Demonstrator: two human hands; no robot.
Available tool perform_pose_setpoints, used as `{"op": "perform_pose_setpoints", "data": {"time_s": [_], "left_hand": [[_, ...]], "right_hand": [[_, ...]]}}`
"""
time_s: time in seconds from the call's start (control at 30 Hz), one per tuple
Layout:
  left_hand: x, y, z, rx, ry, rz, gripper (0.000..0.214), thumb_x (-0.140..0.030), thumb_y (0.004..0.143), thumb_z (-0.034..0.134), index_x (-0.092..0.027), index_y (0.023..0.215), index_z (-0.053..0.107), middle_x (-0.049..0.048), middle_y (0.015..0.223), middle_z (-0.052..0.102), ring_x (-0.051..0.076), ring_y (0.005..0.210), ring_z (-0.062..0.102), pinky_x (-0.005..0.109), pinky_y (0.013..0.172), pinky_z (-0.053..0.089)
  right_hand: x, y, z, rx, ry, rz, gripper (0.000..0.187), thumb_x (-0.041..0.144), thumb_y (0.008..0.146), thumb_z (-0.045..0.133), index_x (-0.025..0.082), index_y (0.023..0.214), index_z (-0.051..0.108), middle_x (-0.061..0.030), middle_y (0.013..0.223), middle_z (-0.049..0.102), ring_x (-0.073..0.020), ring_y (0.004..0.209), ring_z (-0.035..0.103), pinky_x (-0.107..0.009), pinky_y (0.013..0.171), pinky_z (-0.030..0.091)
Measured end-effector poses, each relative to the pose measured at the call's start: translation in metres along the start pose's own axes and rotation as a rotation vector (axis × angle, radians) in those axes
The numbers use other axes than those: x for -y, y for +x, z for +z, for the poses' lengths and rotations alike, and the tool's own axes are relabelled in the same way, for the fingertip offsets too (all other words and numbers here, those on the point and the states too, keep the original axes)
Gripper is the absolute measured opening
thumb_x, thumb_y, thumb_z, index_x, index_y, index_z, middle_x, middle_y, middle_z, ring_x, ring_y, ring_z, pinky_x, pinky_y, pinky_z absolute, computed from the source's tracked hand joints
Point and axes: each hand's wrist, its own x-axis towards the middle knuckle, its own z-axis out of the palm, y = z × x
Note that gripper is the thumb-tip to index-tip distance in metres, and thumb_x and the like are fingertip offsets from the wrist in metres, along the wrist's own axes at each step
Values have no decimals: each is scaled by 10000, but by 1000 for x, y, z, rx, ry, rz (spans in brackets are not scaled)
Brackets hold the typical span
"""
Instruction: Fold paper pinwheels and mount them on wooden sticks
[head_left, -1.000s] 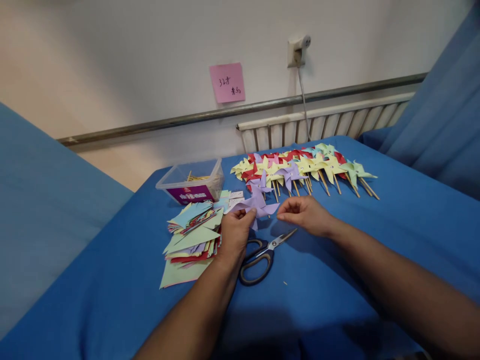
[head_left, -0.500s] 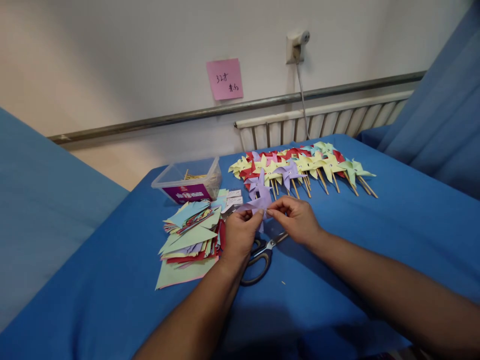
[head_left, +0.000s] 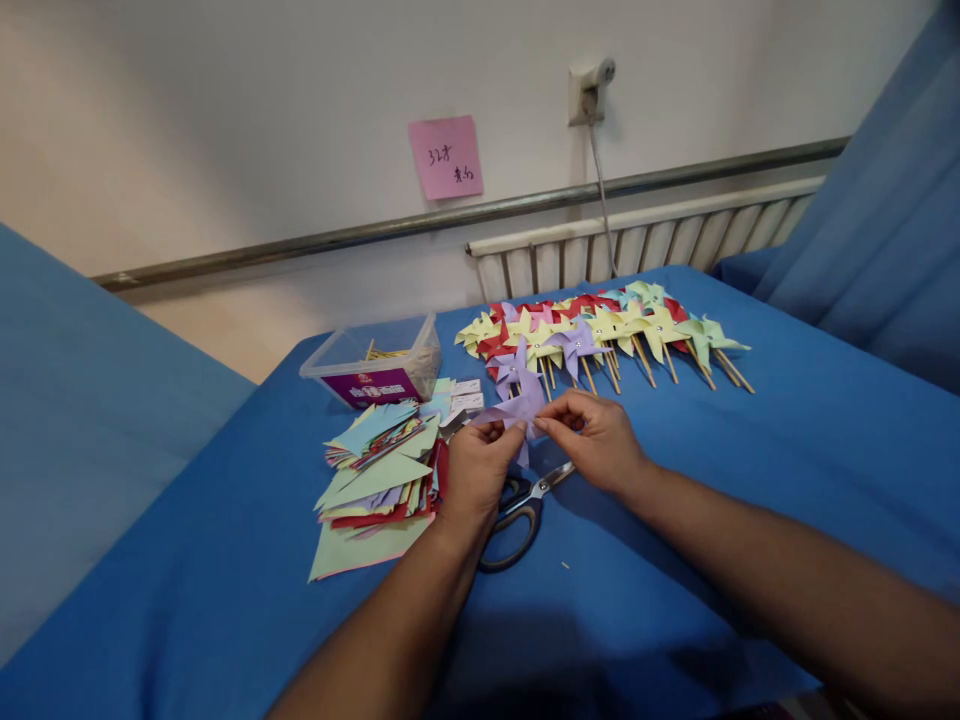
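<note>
Pinwheel (head_left: 529, 398) is clamped in left hand (head_left: 484, 460), probably for steadiness; beside this grip, right hand (head_left: 598, 440) pinches too, contents unclear.

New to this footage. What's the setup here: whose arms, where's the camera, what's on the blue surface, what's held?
There is no machine: these are a person's bare left hand and right hand. Every picture comes from one camera worn on the head, looking forward and down.

On the blue cloth lie a stack of coloured paper, a clear plastic box with thin sticks, scissors, and rows of pinwheels on sticks.

The left hand holds a purple paper pinwheel. The right thumb and finger are pinched at its edge; what they grip is too small to tell.
</note>
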Motion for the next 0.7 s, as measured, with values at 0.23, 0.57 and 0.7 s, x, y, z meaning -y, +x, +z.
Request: {"op": "perform_pose_setpoints", "data": {"time_s": [0.23, 0.57, 0.7], "left_hand": [[1, 0, -1, -3, 57, 27, 213, -354, 638, 747, -152, 664, 685, -13, 584, 598, 98, 517, 480, 215, 517, 348], [-1, -2, 1, 9, 54, 62, 196, -336, 656, 734, -150, 696, 684, -21, 596, 587, 97, 533, 469, 214, 526, 352], [2, -1, 1, -1, 82, 80, 193, -333, 657, 730, -151, 696, 678, -25, 586, 573, 101, 533, 467, 217, 526, 355]], "right_hand": [[0, -1, -1, 16, -30, -40, 72, 212, 808, 641, 202, 747, 678, 8, 687, 632, -122, 629, 559, -255, 601, 426], [-1, -2, 1, 1, -10, -15, 77, 226, 805, 650, 203, 739, 681, 7, 690, 642, -122, 620, 567, -255, 596, 433], [0, -2, 1, 4, 20, 26, 70, 231, 801, 655, 202, 745, 687, 6, 701, 653, -121, 620, 568, -251, 587, 436]]}}
